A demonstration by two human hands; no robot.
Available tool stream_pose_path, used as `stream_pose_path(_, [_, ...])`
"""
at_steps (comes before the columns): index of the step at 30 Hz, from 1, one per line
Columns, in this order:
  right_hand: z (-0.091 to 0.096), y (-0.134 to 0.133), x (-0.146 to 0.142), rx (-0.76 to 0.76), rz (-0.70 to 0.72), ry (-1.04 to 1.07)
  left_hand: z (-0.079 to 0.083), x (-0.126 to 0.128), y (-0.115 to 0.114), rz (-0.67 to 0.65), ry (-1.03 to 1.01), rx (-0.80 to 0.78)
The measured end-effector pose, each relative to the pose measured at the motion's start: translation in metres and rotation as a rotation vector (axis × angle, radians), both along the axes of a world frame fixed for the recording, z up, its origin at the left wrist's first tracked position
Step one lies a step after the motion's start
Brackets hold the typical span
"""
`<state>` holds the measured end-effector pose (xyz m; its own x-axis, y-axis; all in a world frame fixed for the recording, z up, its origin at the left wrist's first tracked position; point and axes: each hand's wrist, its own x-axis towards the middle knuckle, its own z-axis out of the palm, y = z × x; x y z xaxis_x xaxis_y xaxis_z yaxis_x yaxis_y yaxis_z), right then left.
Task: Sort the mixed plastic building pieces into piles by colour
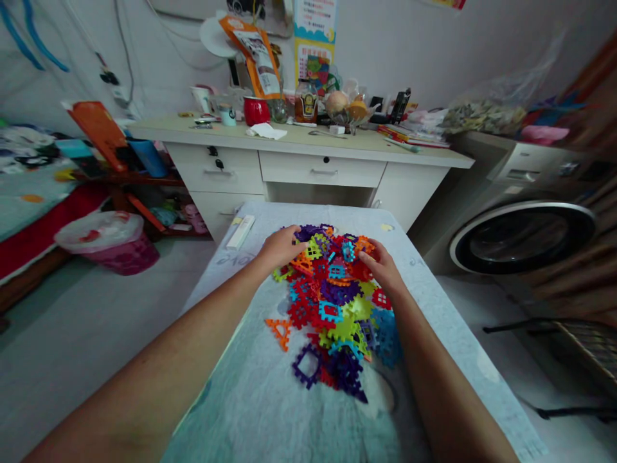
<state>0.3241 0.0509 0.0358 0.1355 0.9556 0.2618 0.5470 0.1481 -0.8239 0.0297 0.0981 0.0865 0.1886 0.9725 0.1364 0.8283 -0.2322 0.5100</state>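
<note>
Head view: which step are the hands at?

"My reading is gathering or sorting: both hands are at the far end of a loose heap of notched plastic pieces (342,292), and I see nothing assembled for certain."

"Where is the heap, exactly?"

"On the cloth-covered surface (250,386), between the forearms. An orange triangle (278,323) lies just outside its left edge, and a dark purple square frame (298,366) is at the near end. A white box (241,232) rests apart, beyond the left wrist."

"And the left grip (278,247)?"

"Partly open, at the heap's far left edge. The thumb is apart from the fingers and reaches toward a lime piece (315,246). Whether it has hold of anything, I can't tell."

"The right grip (383,262)?"

"Curled, at the far right edge, beside an orange piece (365,244). The thumb points inward over the heap. I can't tell if a piece is pinched there; the fingertips blend into the clutter."

"What would the next move call for?"

"If it's drawing the heap together, cupped hands and even pressure from both sides. If it's picking, a pinch on one edge, then a gentle lift, since the notches could snag neighbouring pieces."
</note>
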Motion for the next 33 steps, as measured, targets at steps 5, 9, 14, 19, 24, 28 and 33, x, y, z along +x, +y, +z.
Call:
stream_pose_path(5, [-0.011,-0.009,0.024,0.019,-0.22,-0.137,-0.001,-0.007,0.032,0.051,0.065,0.151])
stream_pose_path(9, [-0.023,-0.007,0.03,-0.036,-0.209,-0.183,-0.014,-0.002,0.057,0.133,0.116,-0.014])
stream_pose_path(14, [-0.033,-0.003,0.031,-0.015,-0.122,-0.234,-0.031,0.01,0.076,0.13,0.12,-0.143])
stream_pose_path(19, [-0.036,-0.001,0.035,-0.02,-0.11,-0.245,-0.035,0.027,0.081,-0.025,0.1,-0.212])
stream_pose_path(24, [-0.038,0.0,0.037,-0.026,-0.104,-0.256,-0.028,0.03,0.064,-0.176,0.064,-0.242])
stream_pose_path(28, [-0.037,0.0,0.036,-0.019,-0.108,-0.254,-0.023,0.023,0.039,-0.263,-0.017,-0.245])
stream_pose_path(33, [-0.034,0.001,0.034,-0.009,-0.098,-0.278,-0.013,0.027,0.003,-0.326,-0.164,-0.185])
